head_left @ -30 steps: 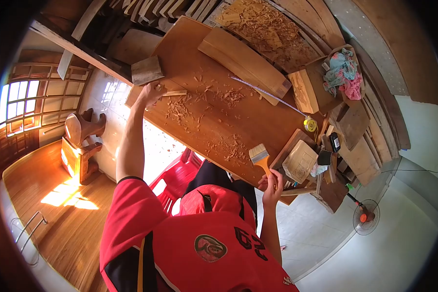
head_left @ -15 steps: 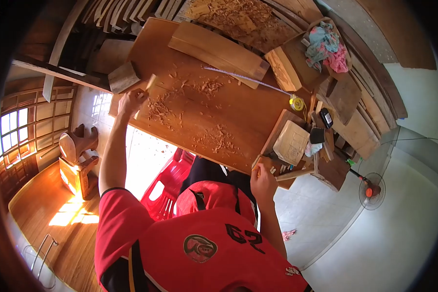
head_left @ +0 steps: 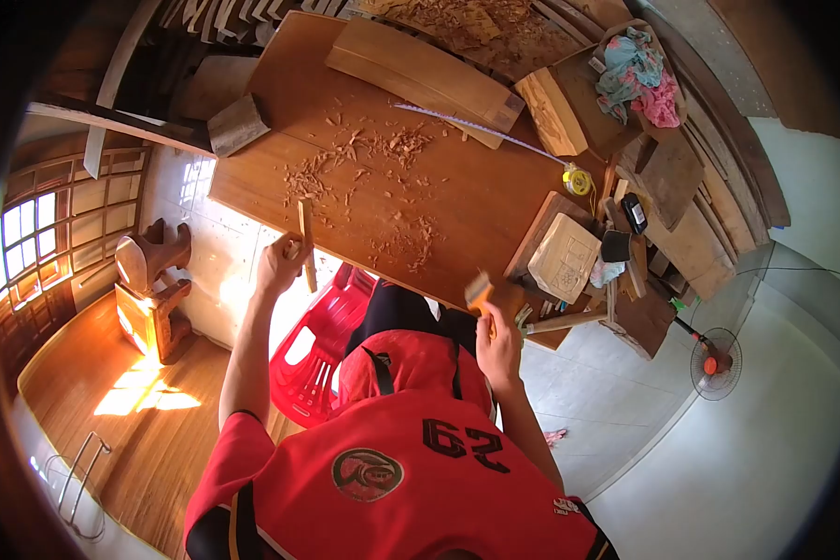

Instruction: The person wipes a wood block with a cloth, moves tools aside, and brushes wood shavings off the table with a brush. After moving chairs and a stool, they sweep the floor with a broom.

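- Closest in, the right hand [head_left: 497, 341] sits just off the near edge of the table [head_left: 495, 201], fingers wrapped tight round a brush [head_left: 481, 291]
- The brush is blurred, but its long axis runs from the hand towards the table, with the bristle end pointing away from the person, right at the table's near edge
- The left hand [head_left: 280, 263] is raised off that same near edge, over towards the table's left corner, with fingers and thumb closed on a slim wooden stick [head_left: 303, 219]
- The stick's long axis runs near to far: its lower end hangs below the hand and its far tip lies over the table's edge
- A red plastic chair [head_left: 322, 350] stands below the table's near edge, between the two hands
- On the table itself, wood shavings [head_left: 364, 173] are strewn across the middle
- At the table's right end lies a pale carved block [head_left: 565, 257], with a yellow tape measure [head_left: 579, 180] just beyond it, its blade drawn out across the top
- On the table's far side a thick plank [head_left: 420, 67] lies flat, and a small wood block [head_left: 238, 124] sits by the far left corner
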A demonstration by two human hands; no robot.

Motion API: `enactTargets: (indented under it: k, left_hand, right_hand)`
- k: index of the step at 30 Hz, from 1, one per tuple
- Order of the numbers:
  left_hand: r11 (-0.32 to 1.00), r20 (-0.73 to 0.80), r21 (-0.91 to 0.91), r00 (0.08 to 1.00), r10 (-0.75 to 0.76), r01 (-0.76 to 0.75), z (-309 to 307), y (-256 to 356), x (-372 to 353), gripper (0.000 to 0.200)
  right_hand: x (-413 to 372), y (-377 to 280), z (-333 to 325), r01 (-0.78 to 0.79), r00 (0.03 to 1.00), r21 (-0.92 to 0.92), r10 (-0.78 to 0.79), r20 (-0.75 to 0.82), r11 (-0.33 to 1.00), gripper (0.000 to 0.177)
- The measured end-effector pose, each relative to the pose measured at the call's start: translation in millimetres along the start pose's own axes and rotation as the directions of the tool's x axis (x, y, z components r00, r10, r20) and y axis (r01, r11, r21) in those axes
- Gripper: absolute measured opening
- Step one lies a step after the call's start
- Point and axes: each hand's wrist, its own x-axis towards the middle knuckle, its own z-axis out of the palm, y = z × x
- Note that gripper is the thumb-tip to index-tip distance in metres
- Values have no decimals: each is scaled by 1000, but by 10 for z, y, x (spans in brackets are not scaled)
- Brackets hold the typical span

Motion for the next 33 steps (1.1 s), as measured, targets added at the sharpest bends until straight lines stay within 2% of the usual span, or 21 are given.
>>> enactTargets:
  k: [2,4,5,7,9,11,13,18,21,22,23,25,27,28,29,31,33]
  left_hand:
    - [1000,22,-11,1000,-7,8,120,-109,-75,26]
    - [999,37,-47,999,-23,24,267,-220,-98,26]
    - [994,35,-106,999,-13,17,352,-290,-96,27]
    - [998,61,-63,998,-8,11,390,-243,-140,30]
    - [1000,76,5,997,11,-11,393,-209,-168,34]
    - [999,92,-24,996,-19,21,322,-119,-215,35]
    - [997,76,-54,996,-42,46,273,-196,-239,33]
    - [995,76,-77,996,-53,59,277,-572,-307,27]
    - [994,89,-98,995,-35,44,354,-669,-356,28]
    - [994,96,-104,995,-33,43,380,-655,-377,27]
    - [993,105,-109,994,-38,49,396,-635,-382,27]
    - [991,126,-117,991,-52,67,400,-580,-426,27]
    - [986,96,-147,993,-68,82,382,-562,-431,28]
    - [982,78,-168,994,-77,89,400,-610,-422,27]
    - [977,61,-192,994,-87,97,416,-669,-413,27]
    - [972,44,-202,993,-111,118,418,-771,-386,27]
    - [970,25,-211,992,-122,124,437,-912,-375,27]
  right_hand:
    - [-129,5,-103,-102,991,-190,117,67,977,24]
    - [-104,192,225,4,997,-134,7,81,991,22]
    - [-37,114,394,69,994,-101,-60,92,992,23]
    - [143,-161,656,219,968,40,-222,119,975,23]
    - [298,-415,727,273,946,107,-287,150,956,24]
    - [360,-630,702,322,931,145,-341,128,935,25]
    - [239,-690,476,299,947,110,-308,86,948,26]
    - [21,-223,265,124,992,-183,-122,24,975,28]
    - [220,-305,531,-16,993,-104,28,111,994,29]
    - [353,-235,729,168,985,59,-170,25,984,29]
    - [499,-358,799,141,985,88,-149,93,986,31]
    - [785,-552,869,180,981,166,-189,40,969,32]
    - [886,-696,651,72,992,192,-90,87,979,36]
    - [867,-710,512,65,996,212,-78,54,975,37]
    - [830,-743,358,18,1000,188,-21,14,982,35]
    - [791,-626,113,26,1000,-173,-27,0,985,33]
    - [703,-513,191,20,1000,-198,-15,27,980,31]
